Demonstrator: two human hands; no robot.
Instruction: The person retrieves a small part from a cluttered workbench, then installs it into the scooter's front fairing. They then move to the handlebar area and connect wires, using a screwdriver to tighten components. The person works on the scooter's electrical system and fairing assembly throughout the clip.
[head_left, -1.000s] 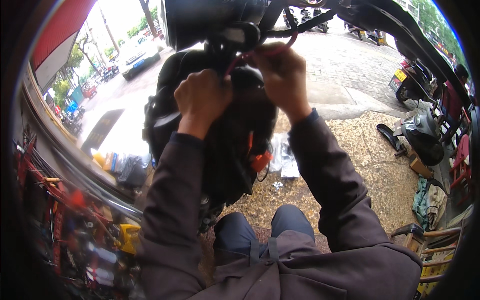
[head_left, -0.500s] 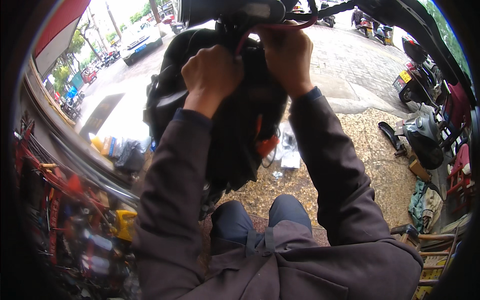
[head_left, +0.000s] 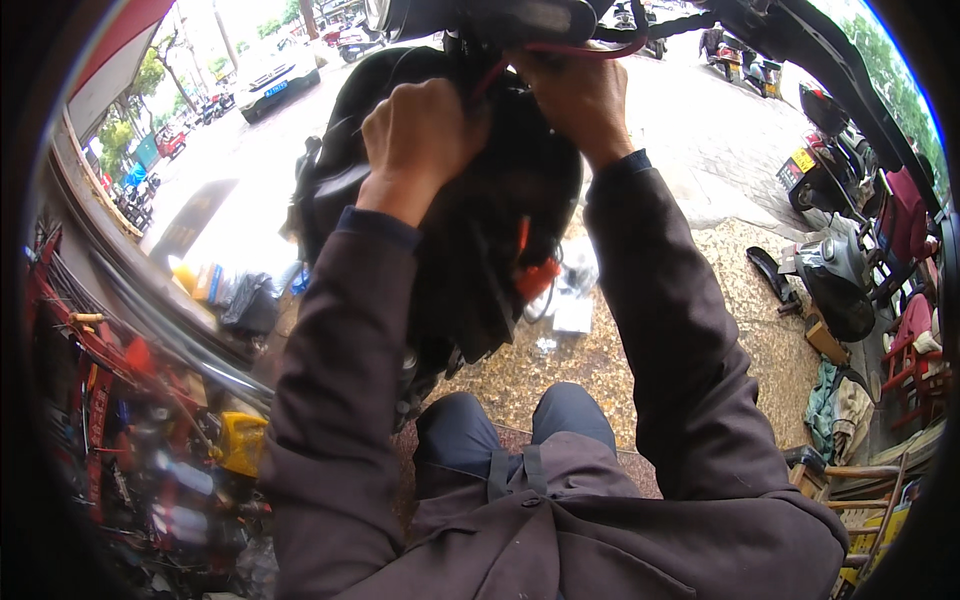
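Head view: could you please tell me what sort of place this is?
Probably a roadside scooter repair shop: a black scooter front under both hands, parked scooters on the pavement, and tools and parts piled at the left.

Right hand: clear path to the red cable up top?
Probably yes. The right hand is already up against the red cable, nothing between them; the left hand works beside it on the black scooter body.

White car point(head_left: 268, 70) on the street, parked scooter point(head_left: 832, 170) at right, yellow container point(head_left: 240, 443), white papers point(head_left: 572, 312) on speckled pavement point(head_left: 560, 360)
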